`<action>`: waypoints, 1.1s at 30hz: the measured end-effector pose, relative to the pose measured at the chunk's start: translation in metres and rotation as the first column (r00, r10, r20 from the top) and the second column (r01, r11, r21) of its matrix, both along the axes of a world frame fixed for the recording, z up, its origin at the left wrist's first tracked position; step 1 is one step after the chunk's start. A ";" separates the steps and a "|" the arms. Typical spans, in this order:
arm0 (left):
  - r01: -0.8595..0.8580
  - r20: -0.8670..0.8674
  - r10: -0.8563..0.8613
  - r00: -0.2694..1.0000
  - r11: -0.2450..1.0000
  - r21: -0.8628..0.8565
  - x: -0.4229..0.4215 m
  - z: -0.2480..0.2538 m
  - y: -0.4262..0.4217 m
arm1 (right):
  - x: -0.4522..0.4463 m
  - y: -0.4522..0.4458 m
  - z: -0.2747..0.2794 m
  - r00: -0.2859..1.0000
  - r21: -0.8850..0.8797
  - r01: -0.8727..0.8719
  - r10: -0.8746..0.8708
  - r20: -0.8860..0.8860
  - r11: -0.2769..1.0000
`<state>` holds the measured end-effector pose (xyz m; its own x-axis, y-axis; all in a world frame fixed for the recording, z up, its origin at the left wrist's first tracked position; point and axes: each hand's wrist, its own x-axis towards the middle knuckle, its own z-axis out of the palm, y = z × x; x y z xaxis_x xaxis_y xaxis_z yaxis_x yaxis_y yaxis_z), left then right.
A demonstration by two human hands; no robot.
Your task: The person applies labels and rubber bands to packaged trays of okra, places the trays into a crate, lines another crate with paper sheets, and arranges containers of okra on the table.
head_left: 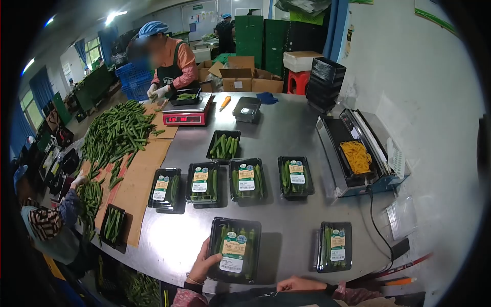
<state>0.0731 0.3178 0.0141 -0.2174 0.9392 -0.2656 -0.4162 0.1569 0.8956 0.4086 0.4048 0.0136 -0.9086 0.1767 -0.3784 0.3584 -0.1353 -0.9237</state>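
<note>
My left hand [205, 262] grips a labelled black tray of okra [245, 253] by its left side, with the thumb on top. The tray is over the near edge of the steel table. My right hand [300, 284] rests at the table's edge, fingers curled; whatever is inside them, if anything, is hidden. To its right lies another labelled okra tray [335, 246]. Farther back are several more labelled trays, among them one okra tray [295, 176] apart from the others. Behind them sits an unlabelled open okra tray [224, 145].
A sealing machine [353, 153] with yellow rubber bands [356, 157] stands right. At the back are a scale [185, 115], an orange cutter [225, 104] and clear lids [247, 109]. Loose okra [117, 130] covers cardboard at left, where two co-workers [171, 61] handle it.
</note>
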 end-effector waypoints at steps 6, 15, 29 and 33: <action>0.220 -0.055 -0.222 0.974 0.975 -0.030 -0.029 0.025 -0.005 | 0.011 -0.002 0.031 0.998 -0.278 0.031 -0.046 -0.049 0.960; 0.700 -0.120 -0.691 0.713 0.712 0.057 0.010 0.060 0.030 | -0.060 0.061 0.042 0.686 -0.252 0.639 -0.687 -0.238 0.726; 0.736 -0.221 -0.728 0.649 0.674 -0.062 0.024 0.062 0.026 | -0.058 0.051 0.036 0.748 -0.462 0.441 -0.600 -0.285 0.769; 0.582 -0.143 -0.591 0.794 0.806 -0.106 0.017 0.070 0.000 | -0.045 0.017 0.058 0.708 -0.300 0.622 -0.683 -0.179 0.724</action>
